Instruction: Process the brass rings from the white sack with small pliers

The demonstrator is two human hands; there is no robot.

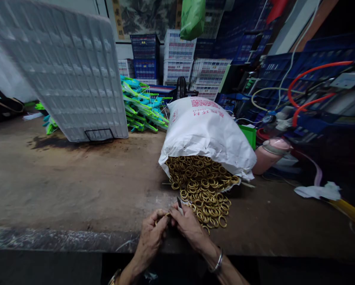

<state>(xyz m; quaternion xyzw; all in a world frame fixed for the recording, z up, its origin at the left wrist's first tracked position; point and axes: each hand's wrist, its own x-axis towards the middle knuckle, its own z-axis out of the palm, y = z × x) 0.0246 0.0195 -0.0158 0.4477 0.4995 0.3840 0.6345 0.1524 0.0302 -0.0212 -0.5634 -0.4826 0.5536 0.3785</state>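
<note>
Close to the table's front edge, my left hand [152, 229] pinches a gold-coloured ring [167, 214], most of it covered by the fingers. My right hand [189, 226] touches the same spot and is closed around a small knife [180, 207], its dark blade pointing up and away from me. Just beyond and to the right, many loose gold rings [208, 204] spread over the table. They spill from the mouth of a white woven sack [204, 130] with red print, which lies on its side.
A ribbed translucent plastic panel [76, 75] stands upright on the wooden table [76, 186] at left. Behind it lies a pile of green and blue plastic pieces [144, 107]. At right are a pink container [272, 152], red hoses [296, 85] and a white cloth [318, 192]. Stacked crates [179, 51] stand behind.
</note>
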